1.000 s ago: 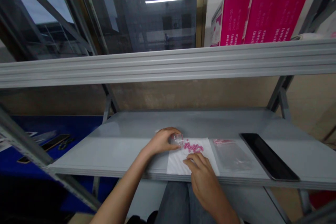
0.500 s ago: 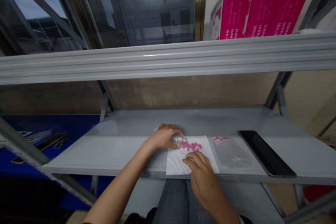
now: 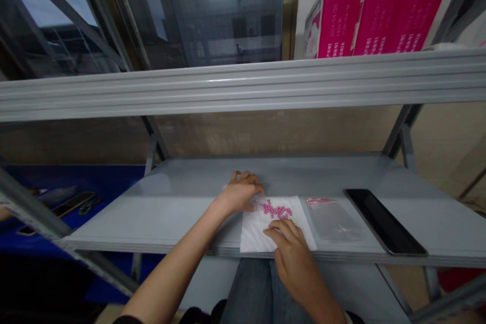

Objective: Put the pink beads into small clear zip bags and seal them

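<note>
My left hand (image 3: 243, 193) is closed around a small clear plastic object (image 3: 258, 199) whose exact kind I cannot make out. It sits at the upper left corner of a white tissue (image 3: 253, 237). Several pink beads (image 3: 277, 210) lie loosely grouped on the tissue, just right of that object. Below the beads, my right hand (image 3: 292, 253) rests over the tissue with its fingers curled and thumb and index finger close together. Whatever may be between those fingertips is too small to see.
Clear zip bags (image 3: 334, 220) with a red strip lie right of the tissue. Beyond them is a black tablet (image 3: 385, 221). An upper shelf beam (image 3: 243, 86) crosses above, with pink boxes (image 3: 383, 10) on it. A blue surface (image 3: 114, 182) holds a phone (image 3: 72, 205) at left.
My left hand has turned and lifted slightly, its fingers now covering more of the clear object. My right hand stays put. Part of another person's hand has appeared at the far left edge.
</note>
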`<state>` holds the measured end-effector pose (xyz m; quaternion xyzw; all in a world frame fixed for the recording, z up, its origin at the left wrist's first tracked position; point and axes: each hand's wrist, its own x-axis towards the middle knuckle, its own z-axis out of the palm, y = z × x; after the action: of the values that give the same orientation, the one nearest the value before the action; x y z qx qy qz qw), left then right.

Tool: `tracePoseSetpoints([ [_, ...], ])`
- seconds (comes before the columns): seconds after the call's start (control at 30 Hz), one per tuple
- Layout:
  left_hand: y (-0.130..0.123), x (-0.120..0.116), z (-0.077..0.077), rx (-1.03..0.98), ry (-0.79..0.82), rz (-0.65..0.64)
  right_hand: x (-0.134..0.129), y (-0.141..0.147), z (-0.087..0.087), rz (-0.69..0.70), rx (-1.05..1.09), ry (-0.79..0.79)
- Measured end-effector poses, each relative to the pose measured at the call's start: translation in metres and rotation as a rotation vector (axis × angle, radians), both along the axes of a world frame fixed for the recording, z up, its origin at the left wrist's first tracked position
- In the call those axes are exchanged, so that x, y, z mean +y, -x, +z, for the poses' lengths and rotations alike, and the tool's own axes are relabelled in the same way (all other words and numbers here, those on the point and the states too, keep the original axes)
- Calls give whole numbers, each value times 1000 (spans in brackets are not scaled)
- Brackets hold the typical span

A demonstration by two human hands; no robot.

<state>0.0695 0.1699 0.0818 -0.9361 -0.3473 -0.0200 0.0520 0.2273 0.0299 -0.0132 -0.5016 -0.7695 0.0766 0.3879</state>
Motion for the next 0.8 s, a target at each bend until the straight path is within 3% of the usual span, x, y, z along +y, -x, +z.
tracePoseSetpoints([
  [0.33, -2, -5, -3, -51, -78, -23, -1, 1, -1, -26, 16, -20],
  [0.57, 22, -24, -5, -365, -137, 123, 0, 1, -1, -13, 128, -108],
  [0.7, 20, -53, -20, -641, -153, 202, 4, -3, 10, -113, 412, -209],
  [0.8, 7, -72, -41, -817, -158, 263, 8, -4, 16, -174, 581, -106],
])
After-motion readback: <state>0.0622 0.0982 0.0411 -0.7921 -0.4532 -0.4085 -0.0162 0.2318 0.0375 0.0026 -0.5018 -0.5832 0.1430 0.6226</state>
